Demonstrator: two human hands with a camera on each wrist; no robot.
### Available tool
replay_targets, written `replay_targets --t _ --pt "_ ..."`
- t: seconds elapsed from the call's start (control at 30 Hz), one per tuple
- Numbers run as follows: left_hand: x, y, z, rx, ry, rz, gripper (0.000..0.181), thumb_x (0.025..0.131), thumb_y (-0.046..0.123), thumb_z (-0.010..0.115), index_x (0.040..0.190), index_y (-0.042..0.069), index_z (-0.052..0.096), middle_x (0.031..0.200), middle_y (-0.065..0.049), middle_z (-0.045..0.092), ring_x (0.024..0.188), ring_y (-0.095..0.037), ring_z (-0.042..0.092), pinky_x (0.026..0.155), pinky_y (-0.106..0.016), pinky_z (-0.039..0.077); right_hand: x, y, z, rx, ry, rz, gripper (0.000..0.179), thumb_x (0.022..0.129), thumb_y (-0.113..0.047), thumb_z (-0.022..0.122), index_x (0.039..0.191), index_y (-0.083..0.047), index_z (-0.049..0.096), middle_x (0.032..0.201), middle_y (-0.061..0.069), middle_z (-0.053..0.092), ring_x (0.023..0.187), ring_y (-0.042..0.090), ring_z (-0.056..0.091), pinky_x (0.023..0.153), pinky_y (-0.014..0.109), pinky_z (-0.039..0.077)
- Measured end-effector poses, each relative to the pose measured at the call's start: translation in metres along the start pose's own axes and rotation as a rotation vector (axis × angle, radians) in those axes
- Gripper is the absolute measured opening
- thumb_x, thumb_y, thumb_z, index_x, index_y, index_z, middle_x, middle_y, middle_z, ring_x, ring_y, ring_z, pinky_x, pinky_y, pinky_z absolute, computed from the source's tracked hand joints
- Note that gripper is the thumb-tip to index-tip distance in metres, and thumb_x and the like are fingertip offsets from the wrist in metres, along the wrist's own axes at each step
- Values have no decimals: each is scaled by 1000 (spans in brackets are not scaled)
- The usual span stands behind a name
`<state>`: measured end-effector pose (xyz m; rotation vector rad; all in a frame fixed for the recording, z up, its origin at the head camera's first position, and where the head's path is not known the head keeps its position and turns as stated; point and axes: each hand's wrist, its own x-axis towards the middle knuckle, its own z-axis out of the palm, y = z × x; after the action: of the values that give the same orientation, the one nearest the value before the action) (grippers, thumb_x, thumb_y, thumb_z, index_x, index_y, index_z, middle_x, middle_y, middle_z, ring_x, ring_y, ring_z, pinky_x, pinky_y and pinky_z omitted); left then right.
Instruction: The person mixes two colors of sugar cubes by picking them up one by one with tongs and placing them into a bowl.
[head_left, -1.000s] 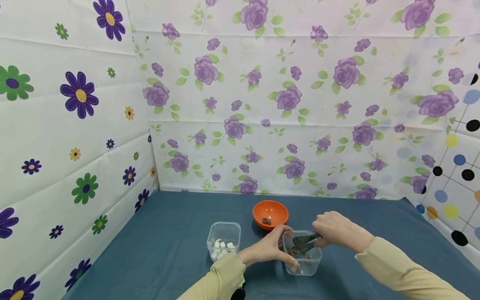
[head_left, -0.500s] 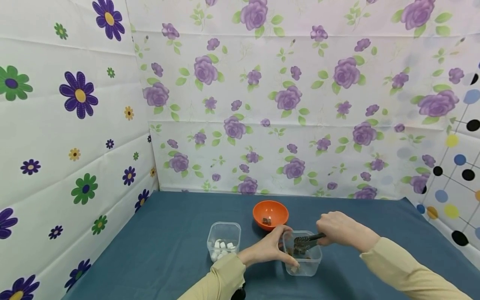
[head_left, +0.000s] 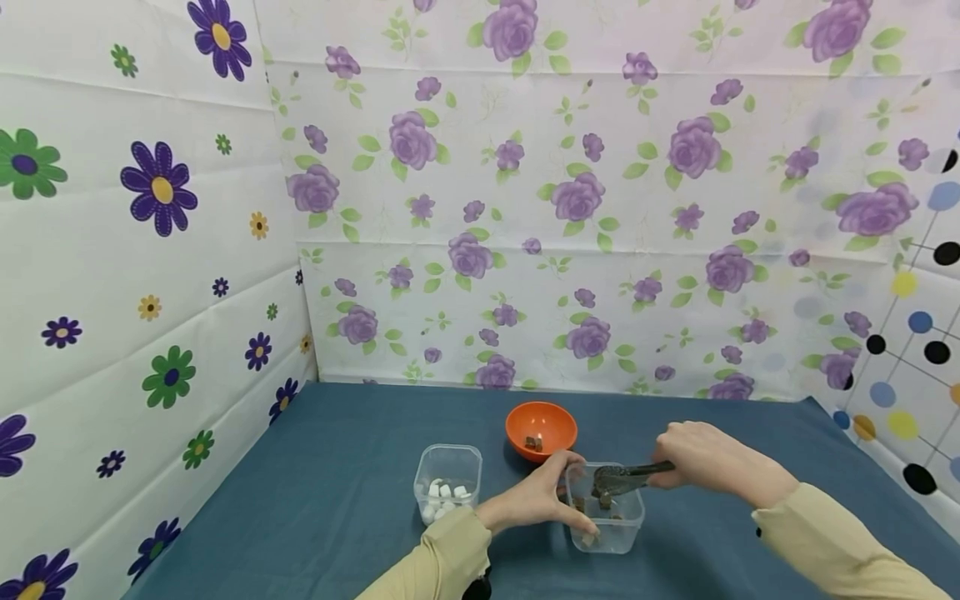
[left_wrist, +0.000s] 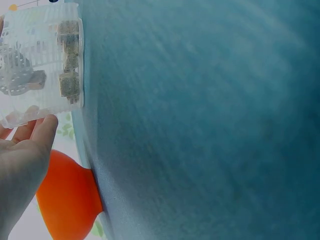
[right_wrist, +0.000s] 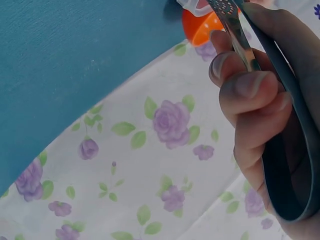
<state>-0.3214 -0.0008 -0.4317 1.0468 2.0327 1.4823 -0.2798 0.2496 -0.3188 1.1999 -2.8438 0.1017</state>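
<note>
Holding white pieces [head_left: 445, 490], a tub [head_left: 450, 458] is standing leftmost; the left hand [head_left: 528, 498], near the orange bowl [head_left: 553, 427], is gripping a second tub [head_left: 618, 537], where tongs [head_left: 622, 477] are apparently pinching a brown cube [left_wrist: 37, 80]; the right hand [head_left: 697, 457] is gripping them, lifting probably needing steady pressure.

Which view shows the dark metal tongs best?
The right wrist view: the dark metal tongs are large, their bend and arms visible, though their tips are cut off. The head view shows them small, bend hidden by the right hand; the left wrist view, only a perforated end through the clear plastic container.
</note>
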Motion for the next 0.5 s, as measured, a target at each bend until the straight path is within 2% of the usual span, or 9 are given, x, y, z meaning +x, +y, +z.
replay_targets --t 0.33,0.5 --pt "0 -1 0 -4 -6 5 67 81 18 69 135 9 29 138 -4 28 122 -11 34 90 -27 37 -12 6 -12 96 5 4 24 84 -27 65 61 -26 58 46 -16 36 36 -2 28 38 19 22" --pt "0 -1 0 -4 -1 4 68 81 20 70 134 11 30 138 -3 29 122 -11 34 90 -27 37 -17 9 -18 103 25 12 26 84 -25 65 60 -28 55 45 -16 33 35 -3 27 39 19 22"
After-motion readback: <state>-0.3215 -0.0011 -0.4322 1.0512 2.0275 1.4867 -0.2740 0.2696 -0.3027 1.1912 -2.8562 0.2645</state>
